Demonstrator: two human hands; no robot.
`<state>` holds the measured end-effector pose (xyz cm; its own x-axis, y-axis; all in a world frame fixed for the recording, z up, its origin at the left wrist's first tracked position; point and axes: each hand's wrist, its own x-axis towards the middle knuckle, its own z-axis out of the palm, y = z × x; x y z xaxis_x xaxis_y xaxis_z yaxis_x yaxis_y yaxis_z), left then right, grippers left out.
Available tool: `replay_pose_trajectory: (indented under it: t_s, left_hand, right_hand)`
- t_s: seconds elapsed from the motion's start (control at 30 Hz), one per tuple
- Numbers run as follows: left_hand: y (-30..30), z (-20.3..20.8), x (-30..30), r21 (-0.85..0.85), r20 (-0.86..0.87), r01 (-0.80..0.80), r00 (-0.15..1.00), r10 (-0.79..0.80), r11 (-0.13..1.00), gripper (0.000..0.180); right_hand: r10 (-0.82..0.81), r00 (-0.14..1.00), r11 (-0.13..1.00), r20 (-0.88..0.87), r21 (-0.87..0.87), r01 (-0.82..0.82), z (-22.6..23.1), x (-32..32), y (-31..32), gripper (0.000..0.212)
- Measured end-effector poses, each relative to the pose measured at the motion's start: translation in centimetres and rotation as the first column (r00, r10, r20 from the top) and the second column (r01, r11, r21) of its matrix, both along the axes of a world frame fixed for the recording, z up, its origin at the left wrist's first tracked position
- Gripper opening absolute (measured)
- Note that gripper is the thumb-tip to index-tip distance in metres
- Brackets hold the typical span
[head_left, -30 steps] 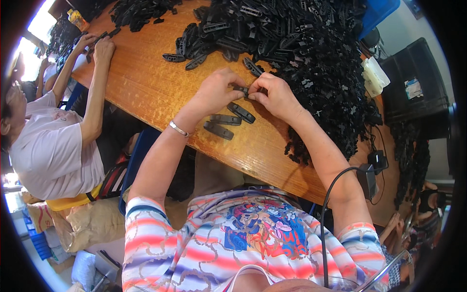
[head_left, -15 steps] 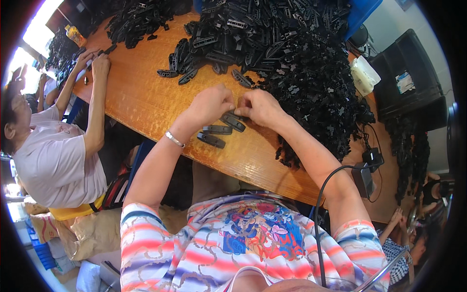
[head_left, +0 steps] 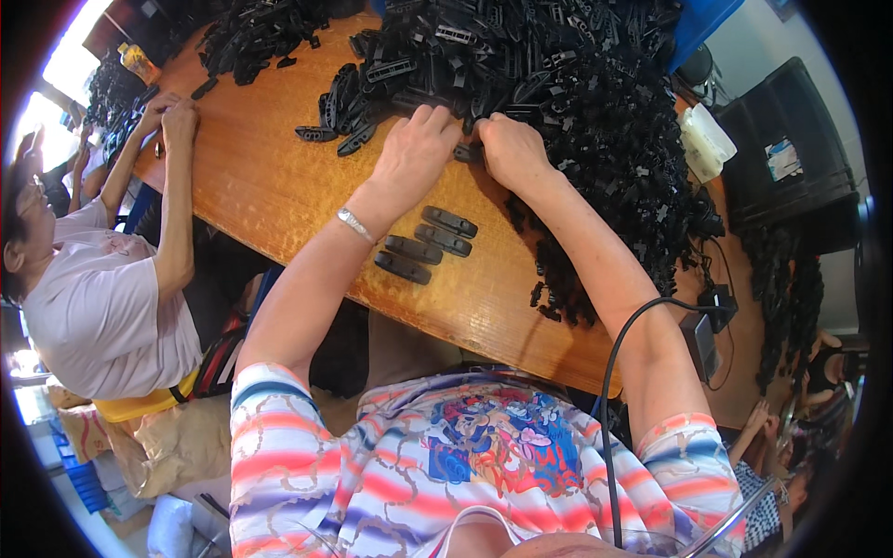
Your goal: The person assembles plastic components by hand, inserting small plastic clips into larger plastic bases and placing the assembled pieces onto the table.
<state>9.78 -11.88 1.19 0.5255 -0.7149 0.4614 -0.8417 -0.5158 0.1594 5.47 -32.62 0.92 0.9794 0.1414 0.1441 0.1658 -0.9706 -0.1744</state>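
Both my hands reach forward to the near edge of a heap of black plastic parts (head_left: 437, 70). My left hand (head_left: 416, 153), with a silver band at the wrist, is closed with curled fingers; its fingertips are hidden against the heap. Close on its right, my right hand (head_left: 513, 153) is closed at the end of an elongated black plastic part (head_left: 466, 152), which shows between the two hands. Nearer to me, several elongated black parts (head_left: 443, 241) lie side by side in a slanting row on the wooden table (head_left: 326, 205).
Small black cross-shaped pieces (head_left: 605, 186) spread beneath and beside my right forearm. A black cable (head_left: 614, 372) passes over that arm. At the left a co-worker (head_left: 112, 279) handles another black pile. A white container (head_left: 705, 142) and black adapter (head_left: 699, 344) sit at right.
Both hands have moved forward, away from the row to the heap. The part that was between my fingers now lies at the far end of the row.
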Motion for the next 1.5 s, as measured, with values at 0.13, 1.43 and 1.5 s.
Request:
replay_pose_trajectory:
  t_s: [0.13, 1.43, 1.5]
  left_hand:
    - [2.0, 1.0, -1.5, 0.073, -0.184, 0.000, 0.983, 0.014, 0.997, 0.024]
    - [2.7, -0.1, -3.3, -0.138, -0.309, -0.135, 0.947, 0.087, 0.981, 0.025]
    - [2.7, -0.5, -2.6, -0.123, -0.298, -0.062, 0.954, 0.023, 0.991, 0.029]
  right_hand:
    - [0.015, 0.997, 0.967, -0.076, 0.253, 0.005, 1.4, -1.0, -0.8, 0.017]
    - [-0.051, 0.983, 0.797, 0.175, 0.601, -0.066, -0.4, -6.1, 2.4, 0.014]
    - [-0.042, 0.984, 0.784, 0.171, 0.617, -0.074, -0.5, -6.1, 2.9, 0.014]
